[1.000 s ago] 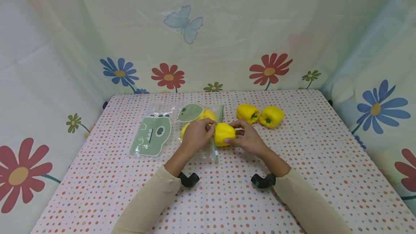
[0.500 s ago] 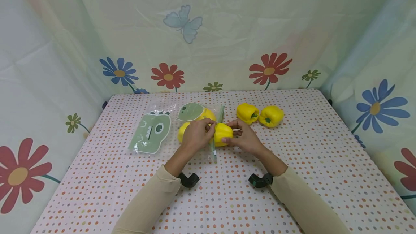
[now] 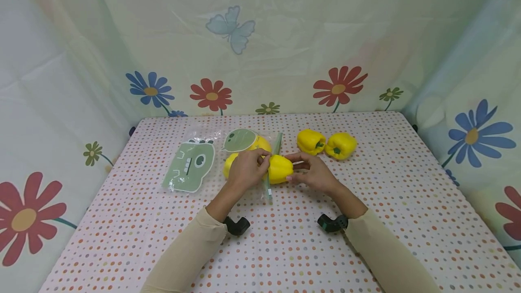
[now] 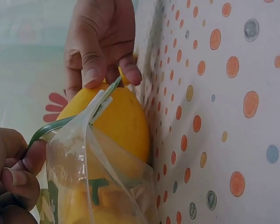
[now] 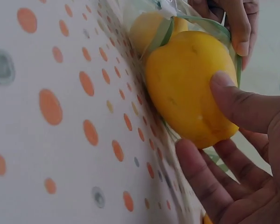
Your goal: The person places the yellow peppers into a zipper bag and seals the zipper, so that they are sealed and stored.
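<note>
A yellow bell pepper (image 3: 280,169) lies partly within the mouth of a clear zip bag (image 4: 67,158) with a green edge. My left hand (image 3: 247,167) pinches that green edge between thumb and fingers, holding the mouth apart on its side. At the pepper's outer end, my right hand (image 3: 312,173) holds it with the thumb against one side and the fingers around the end. In the right wrist view, the pepper (image 5: 191,88) protrudes from the bag. More yellow peppers (image 3: 231,162) show inside the bag, partly hidden by my left hand.
Two yellow bell peppers, one on the left (image 3: 310,142) and one on the right (image 3: 341,145), lie farther back on the dotted tabletop (image 3: 285,248). Left of the hands is a flat clear bag with a green monster print (image 3: 189,166). A flowered curtain (image 3: 264,58) encloses the table's back and sides.
The pepper first shifted slightly left into the bag mouth. My right hand then drew back a little to the right, its fingers nearer the pepper's end. The left hand stayed in place.
</note>
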`<state>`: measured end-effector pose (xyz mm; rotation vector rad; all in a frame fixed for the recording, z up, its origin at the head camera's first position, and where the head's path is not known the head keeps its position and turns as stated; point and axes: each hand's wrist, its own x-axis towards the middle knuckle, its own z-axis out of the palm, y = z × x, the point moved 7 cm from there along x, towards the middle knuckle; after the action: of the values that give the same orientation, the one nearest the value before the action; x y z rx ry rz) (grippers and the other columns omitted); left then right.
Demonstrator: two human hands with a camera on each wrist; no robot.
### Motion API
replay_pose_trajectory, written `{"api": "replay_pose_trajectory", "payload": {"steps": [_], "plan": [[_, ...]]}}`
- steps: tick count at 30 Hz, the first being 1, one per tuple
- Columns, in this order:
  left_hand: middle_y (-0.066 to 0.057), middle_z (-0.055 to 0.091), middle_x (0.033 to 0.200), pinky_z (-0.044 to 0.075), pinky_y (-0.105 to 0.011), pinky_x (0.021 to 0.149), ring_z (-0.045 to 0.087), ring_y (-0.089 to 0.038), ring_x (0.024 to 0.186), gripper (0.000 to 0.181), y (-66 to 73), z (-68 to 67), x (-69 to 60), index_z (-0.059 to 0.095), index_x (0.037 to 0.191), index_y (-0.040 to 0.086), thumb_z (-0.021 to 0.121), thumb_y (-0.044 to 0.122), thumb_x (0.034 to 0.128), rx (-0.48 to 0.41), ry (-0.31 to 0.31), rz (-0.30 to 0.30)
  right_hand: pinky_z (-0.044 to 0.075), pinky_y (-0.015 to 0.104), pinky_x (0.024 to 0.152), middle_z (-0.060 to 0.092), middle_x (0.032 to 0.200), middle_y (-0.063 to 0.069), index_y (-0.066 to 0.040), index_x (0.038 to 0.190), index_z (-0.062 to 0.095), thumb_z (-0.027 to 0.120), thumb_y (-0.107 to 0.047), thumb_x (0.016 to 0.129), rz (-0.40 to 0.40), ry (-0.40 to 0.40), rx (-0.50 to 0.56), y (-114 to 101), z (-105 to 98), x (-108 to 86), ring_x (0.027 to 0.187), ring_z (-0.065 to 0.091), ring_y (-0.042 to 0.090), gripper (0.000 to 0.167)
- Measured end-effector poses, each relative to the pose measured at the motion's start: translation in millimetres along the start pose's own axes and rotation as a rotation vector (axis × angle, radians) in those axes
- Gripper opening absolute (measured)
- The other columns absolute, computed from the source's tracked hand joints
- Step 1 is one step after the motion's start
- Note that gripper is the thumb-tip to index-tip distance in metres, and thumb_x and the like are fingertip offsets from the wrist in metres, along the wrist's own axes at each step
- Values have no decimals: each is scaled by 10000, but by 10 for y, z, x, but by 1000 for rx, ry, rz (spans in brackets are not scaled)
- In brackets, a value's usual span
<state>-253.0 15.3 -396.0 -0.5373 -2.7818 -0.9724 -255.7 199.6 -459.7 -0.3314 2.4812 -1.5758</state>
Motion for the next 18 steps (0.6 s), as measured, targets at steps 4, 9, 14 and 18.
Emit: {"api": "replay_pose_trajectory", "payload": {"steps": [4, 9, 14, 18], "plan": [[23, 698, 728, 424, -189, 468, 522, -58, 511, 246, -4, -9, -6, 743, 1105, 108, 601, 245, 957, 4, 6, 3, 570, 379, 892, 570, 1396, 106, -104, 1330, 584, 821, -229, 798, -6, 36, 1, 36, -15, 14, 1199, 611, 339, 596], [31, 698, 722, 419, -188, 462, 513, -51, 500, 244, -1, -6, -7, 745, 1102, 112, 601, 245, 957, 12, 8, 8, 570, 362, 890, 598, 1360, 115, -81, 1288, 597, 833, -237, 778, -3, 76, 31, 62, -26, 13, 1183, 630, 328, 583], [36, 688, 712, 422, -190, 471, 510, -52, 506, 243, 2, 3, -9, 745, 1102, 111, 605, 244, 954, 9, 6, 7, 564, 362, 904, 601, 1347, 150, -49, 1278, 592, 824, -202, 791, -22, 90, 48, 52, -10, 13, 1166, 639, 341, 560], [38, 684, 711, 424, -190, 479, 515, -57, 519, 243, 6, 4, -11, 747, 1100, 112, 607, 244, 952, 11, 7, 4, 574, 335, 874, 606, 1329, 170, -29, 1273, 592, 811, -170, 805, -46, 98, 66, 21, 22, 9, 1155, 643, 352, 536]]}}
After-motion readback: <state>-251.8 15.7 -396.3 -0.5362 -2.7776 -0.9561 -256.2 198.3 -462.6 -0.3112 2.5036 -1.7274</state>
